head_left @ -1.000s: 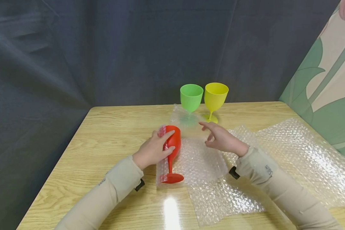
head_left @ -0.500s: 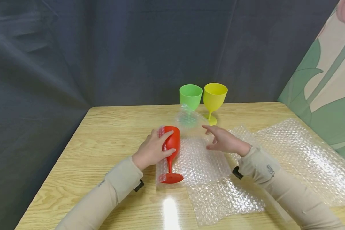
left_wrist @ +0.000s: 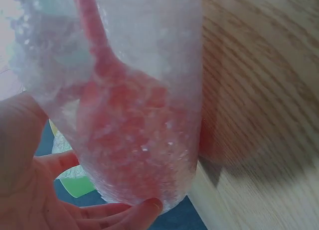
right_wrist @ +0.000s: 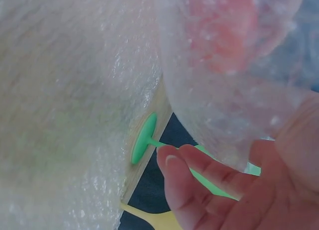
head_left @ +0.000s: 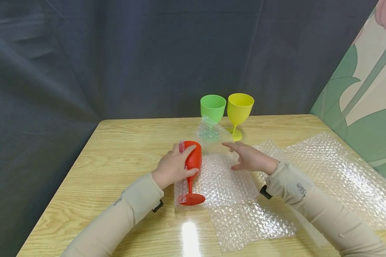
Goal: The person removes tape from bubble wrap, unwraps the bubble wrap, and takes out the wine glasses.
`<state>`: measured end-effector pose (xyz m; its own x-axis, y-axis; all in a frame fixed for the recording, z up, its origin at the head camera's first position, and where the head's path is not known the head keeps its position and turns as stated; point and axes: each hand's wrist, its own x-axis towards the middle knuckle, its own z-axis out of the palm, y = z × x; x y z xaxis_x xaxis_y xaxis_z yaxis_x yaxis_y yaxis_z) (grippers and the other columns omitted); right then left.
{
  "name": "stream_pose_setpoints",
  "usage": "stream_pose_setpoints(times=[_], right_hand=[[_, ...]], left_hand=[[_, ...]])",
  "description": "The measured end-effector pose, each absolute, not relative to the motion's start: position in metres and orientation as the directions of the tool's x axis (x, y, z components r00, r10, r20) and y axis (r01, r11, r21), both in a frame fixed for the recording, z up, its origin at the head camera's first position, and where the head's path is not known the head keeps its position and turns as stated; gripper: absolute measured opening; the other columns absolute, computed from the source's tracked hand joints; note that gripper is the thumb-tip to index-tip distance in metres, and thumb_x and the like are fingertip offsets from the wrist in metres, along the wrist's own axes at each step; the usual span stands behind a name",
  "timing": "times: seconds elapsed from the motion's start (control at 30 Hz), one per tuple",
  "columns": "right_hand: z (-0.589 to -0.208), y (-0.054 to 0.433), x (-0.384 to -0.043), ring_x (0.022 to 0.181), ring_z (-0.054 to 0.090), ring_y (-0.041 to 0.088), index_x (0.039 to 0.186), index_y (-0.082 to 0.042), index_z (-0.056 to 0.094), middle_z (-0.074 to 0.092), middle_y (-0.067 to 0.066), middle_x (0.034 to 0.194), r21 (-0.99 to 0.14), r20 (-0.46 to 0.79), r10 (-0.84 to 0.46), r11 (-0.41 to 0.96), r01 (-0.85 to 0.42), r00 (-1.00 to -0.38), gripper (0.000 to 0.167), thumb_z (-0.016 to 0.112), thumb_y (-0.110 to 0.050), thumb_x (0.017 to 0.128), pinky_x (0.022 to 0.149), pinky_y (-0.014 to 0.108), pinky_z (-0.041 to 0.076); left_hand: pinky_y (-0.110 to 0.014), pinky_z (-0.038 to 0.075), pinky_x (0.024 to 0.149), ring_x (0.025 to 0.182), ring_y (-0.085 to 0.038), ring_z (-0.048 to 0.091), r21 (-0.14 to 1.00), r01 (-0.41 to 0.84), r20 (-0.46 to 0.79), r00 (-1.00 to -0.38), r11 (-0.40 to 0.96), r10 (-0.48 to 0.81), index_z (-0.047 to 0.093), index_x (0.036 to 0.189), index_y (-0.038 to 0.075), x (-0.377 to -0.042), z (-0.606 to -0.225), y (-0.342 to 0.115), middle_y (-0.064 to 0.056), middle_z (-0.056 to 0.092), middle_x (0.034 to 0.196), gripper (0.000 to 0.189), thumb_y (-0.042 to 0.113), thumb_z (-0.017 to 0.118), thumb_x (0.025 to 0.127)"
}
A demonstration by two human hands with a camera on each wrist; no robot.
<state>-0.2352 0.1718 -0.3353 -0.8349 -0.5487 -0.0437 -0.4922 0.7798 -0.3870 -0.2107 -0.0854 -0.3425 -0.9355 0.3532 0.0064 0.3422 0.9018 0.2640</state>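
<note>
A red goblet (head_left: 195,156) lies on its side on a sheet of bubble wrap (head_left: 223,184), its foot toward the person. The sheet's left edge is folded over the goblet's left side. My left hand (head_left: 173,167) grips goblet and folded wrap together, thumb and a finger across the bowl. In the left wrist view the goblet (left_wrist: 122,125) shows blurred through the wrap. To the right, my right hand (head_left: 252,157) has its fingers extended leftward, thumb apart below, against a raised flap of the wrap (right_wrist: 209,110). Whether it pinches the flap's edge is not plain.
A green goblet (head_left: 213,106) and a yellow goblet (head_left: 240,107) stand upright near the table's back edge, the green one partly behind the raised wrap. More bubble wrap (head_left: 337,175) spreads over the right side of the wooden table (head_left: 122,157). A dark curtain (head_left: 180,53) hangs behind.
The wrap's far corner has risen in front of the green goblet. My right hand has shifted only slightly. The left hand still grips the red goblet, which has hardly moved.
</note>
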Motion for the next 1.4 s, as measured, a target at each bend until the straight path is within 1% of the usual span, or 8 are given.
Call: stream_pose_setpoints(times=[0.23, 0.5, 0.6, 0.77, 0.83, 1.03, 1.27, 1.4], right_hand=[[-0.336, 0.174, -0.234, 0.078, 0.059, 0.021, 0.141, 0.004, 0.031, 0.053, 0.029, 0.121, -0.345, -0.058, -0.559, 0.788, -0.509, -0.827, 0.081, 0.075, -0.006, 0.073, 0.073, 0.035, 0.053], [-0.340, 0.179, -0.236, 0.075, 0.058, 0.020, 0.140, 0.005, 0.032, 0.055, 0.028, 0.118, -0.353, -0.082, -0.548, 0.797, -0.490, -0.833, 0.082, 0.076, -0.008, 0.072, 0.071, 0.035, 0.052], [-0.342, 0.179, -0.237, 0.076, 0.059, 0.021, 0.140, 0.005, 0.032, 0.055, 0.028, 0.117, -0.347, -0.090, -0.541, 0.804, -0.483, -0.836, 0.083, 0.077, -0.008, 0.071, 0.074, 0.037, 0.053], [-0.342, 0.176, -0.236, 0.092, 0.061, 0.032, 0.141, 0.005, 0.032, 0.057, 0.027, 0.117, -0.328, -0.102, -0.524, 0.820, -0.469, -0.846, 0.084, 0.077, -0.007, 0.071, 0.083, 0.044, 0.052], [-0.341, 0.175, -0.236, 0.096, 0.060, 0.034, 0.141, 0.005, 0.032, 0.058, 0.026, 0.115, -0.325, -0.108, -0.515, 0.827, -0.460, -0.850, 0.083, 0.076, -0.007, 0.071, 0.084, 0.044, 0.052], [-0.340, 0.175, -0.236, 0.094, 0.060, 0.031, 0.140, 0.006, 0.034, 0.061, 0.022, 0.105, -0.321, -0.128, -0.504, 0.836, -0.446, -0.854, 0.083, 0.077, -0.006, 0.070, 0.080, 0.041, 0.052], [-0.341, 0.177, -0.237, 0.098, 0.059, 0.034, 0.141, 0.005, 0.033, 0.060, 0.024, 0.109, -0.321, -0.164, -0.485, 0.849, -0.419, -0.859, 0.084, 0.077, -0.007, 0.070, 0.084, 0.044, 0.051], [-0.342, 0.176, -0.237, 0.100, 0.059, 0.035, 0.141, 0.005, 0.033, 0.060, 0.024, 0.110, -0.326, -0.169, -0.480, 0.851, -0.410, -0.861, 0.085, 0.078, -0.007, 0.070, 0.085, 0.045, 0.051]], left_hand=[[-0.042, 0.053, 0.072, 0.090, -0.033, 0.057, 0.244, 0.332, -0.021, -0.938, 0.911, 0.347, 0.034, 0.145, 0.025, -0.208, -0.339, -0.087, -0.023, 0.039, 0.134, 0.068, 0.043, 0.059, 0.084], [-0.044, 0.053, 0.075, 0.095, -0.034, 0.059, 0.272, 0.311, -0.023, -0.944, 0.911, 0.329, 0.033, 0.144, 0.025, -0.209, -0.340, -0.095, -0.023, 0.041, 0.135, 0.070, 0.045, 0.061, 0.084], [-0.044, 0.054, 0.074, 0.095, -0.035, 0.059, 0.265, 0.316, -0.028, -0.942, 0.911, 0.334, 0.031, 0.145, 0.026, -0.209, -0.341, -0.095, -0.024, 0.040, 0.136, 0.070, 0.045, 0.060, 0.084], [-0.041, 0.053, 0.069, 0.092, -0.037, 0.060, 0.238, 0.331, -0.054, -0.934, 0.913, 0.353, 0.025, 0.148, 0.031, -0.209, -0.340, -0.093, -0.030, 0.030, 0.144, 0.069, 0.041, 0.056, 0.087], [-0.041, 0.053, 0.069, 0.093, -0.037, 0.059, 0.232, 0.329, -0.062, -0.934, 0.915, 0.351, 0.026, 0.147, 0.032, -0.209, -0.340, -0.093, -0.030, 0.029, 0.144, 0.067, 0.040, 0.054, 0.087], [-0.044, 0.053, 0.073, 0.096, -0.037, 0.059, 0.252, 0.317, -0.061, -0.938, 0.914, 0.342, 0.029, 0.146, 0.031, -0.208, -0.340, -0.096, -0.028, 0.033, 0.143, 0.065, 0.043, 0.054, 0.088], [-0.043, 0.053, 0.071, 0.094, -0.036, 0.060, 0.283, 0.311, -0.028, -0.943, 0.907, 0.332, 0.031, 0.145, 0.026, -0.209, -0.343, -0.101, -0.027, 0.038, 0.139, 0.067, 0.045, 0.058, 0.086], [-0.042, 0.054, 0.069, 0.093, -0.036, 0.059, 0.268, 0.314, -0.024, -0.943, 0.911, 0.332, 0.030, 0.146, 0.026, -0.209, -0.343, -0.101, -0.028, 0.038, 0.139, 0.067, 0.044, 0.057, 0.087]])
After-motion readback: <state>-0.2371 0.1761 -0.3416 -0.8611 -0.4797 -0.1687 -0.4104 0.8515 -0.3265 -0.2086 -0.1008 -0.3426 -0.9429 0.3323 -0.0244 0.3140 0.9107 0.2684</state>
